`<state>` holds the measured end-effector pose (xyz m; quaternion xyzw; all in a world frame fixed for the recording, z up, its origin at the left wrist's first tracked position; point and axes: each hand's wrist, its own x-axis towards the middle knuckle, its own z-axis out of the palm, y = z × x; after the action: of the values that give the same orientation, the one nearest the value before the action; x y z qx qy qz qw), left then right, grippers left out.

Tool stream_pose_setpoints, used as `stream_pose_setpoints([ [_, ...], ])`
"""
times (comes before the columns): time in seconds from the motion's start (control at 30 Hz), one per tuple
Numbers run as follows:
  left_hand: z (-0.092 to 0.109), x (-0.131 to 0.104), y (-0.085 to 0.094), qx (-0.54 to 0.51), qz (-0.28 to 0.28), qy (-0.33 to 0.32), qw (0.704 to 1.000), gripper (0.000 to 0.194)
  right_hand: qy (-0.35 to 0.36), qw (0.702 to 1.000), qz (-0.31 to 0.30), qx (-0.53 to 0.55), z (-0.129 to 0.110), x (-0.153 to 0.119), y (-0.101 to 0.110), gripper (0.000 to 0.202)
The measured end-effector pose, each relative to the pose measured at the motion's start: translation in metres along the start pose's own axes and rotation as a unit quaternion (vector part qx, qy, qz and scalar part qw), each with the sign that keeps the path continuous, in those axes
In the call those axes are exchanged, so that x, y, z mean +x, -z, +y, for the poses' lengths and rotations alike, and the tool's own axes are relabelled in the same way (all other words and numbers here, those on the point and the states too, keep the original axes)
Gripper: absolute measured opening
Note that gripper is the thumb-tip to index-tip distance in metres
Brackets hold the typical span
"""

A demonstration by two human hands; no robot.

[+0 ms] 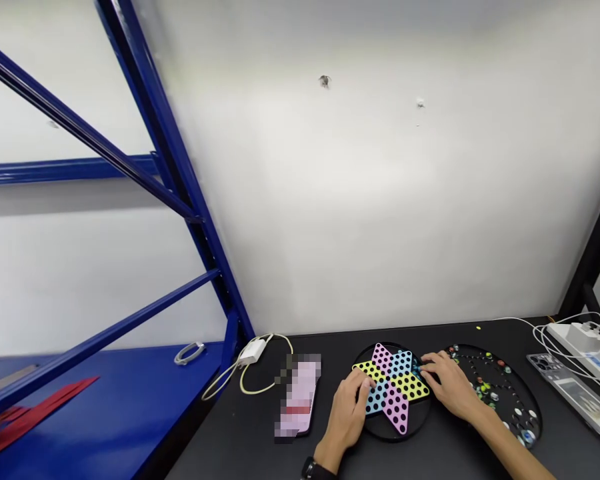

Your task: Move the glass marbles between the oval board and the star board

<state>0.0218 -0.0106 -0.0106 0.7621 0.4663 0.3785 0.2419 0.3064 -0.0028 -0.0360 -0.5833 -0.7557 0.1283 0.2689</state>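
Pink, blue and yellow star board (391,383), sitting in a round black tray (398,441), front of the person; clock centred on it from here. Left hand (347,408) at 9, fingers bent, thumb and fingertips close together on the board's yellow and blue points; can't tell if anything is pinched. Right hand (451,383) at 2 to 3, fingers curled down at the board's edge by some small blue marbles (416,365); grip hidden, can't tell if one is held.

Handling, my read: left works best as a light brace, pressing down rather than sideways, so the board doesn't twist in its tray. Right should take one marble at a time, thumb against fingertip, straight up or down; a sweeping finger could knock neighbours loose. Watch the right wrist over tray two.

Containers: board holes mostly read dark. Whether the blue marbles sit in holes or in the tray's edge, can't tell. Second round black tray (541,423) at 3 has loose mixed marbles (494,397): white, green, reddish, scattered, more near its rim.
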Motion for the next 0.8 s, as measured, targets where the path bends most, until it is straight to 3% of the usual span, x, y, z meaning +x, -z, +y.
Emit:
stream_pose_setpoints([
  [0.2, 0.002, 0.001, 0.0, 0.008, -0.008, 0.005, 1.0, 0.048, -0.074, 0.995, 0.061, 0.031, 0.045, -0.023, 0.028, 0.049],
  [0.27, 0.002, 0.001, 0.0, 0.011, -0.014, 0.007, 1.0, 0.048, -0.076, 0.995, 0.055, 0.039, 0.05, -0.028, 0.035, 0.049],
  [0.37, 0.002, 0.001, 0.0, 0.009, -0.018, 0.01, 1.0, 0.049, -0.053, 0.998, 0.004, 0.042, 0.037, -0.033, 0.034, 0.048],
  [0.53, 0.001, 0.001, -0.001, -0.002, -0.013, 0.008, 1.0, 0.05, -0.024, 0.997, -0.073, 0.001, -0.006, -0.029, 0.022, 0.048],
  [0.63, 0.0, -0.001, -0.002, -0.003, -0.008, 0.005, 1.0, 0.05, 0.005, 0.998, -0.063, -0.018, -0.018, -0.026, 0.019, 0.044],
  [0.8, 0.0, -0.001, -0.002, 0.006, -0.009, 0.005, 1.0, 0.052, 0.003, 0.999, -0.032, -0.005, -0.015, -0.034, 0.021, 0.034],
])
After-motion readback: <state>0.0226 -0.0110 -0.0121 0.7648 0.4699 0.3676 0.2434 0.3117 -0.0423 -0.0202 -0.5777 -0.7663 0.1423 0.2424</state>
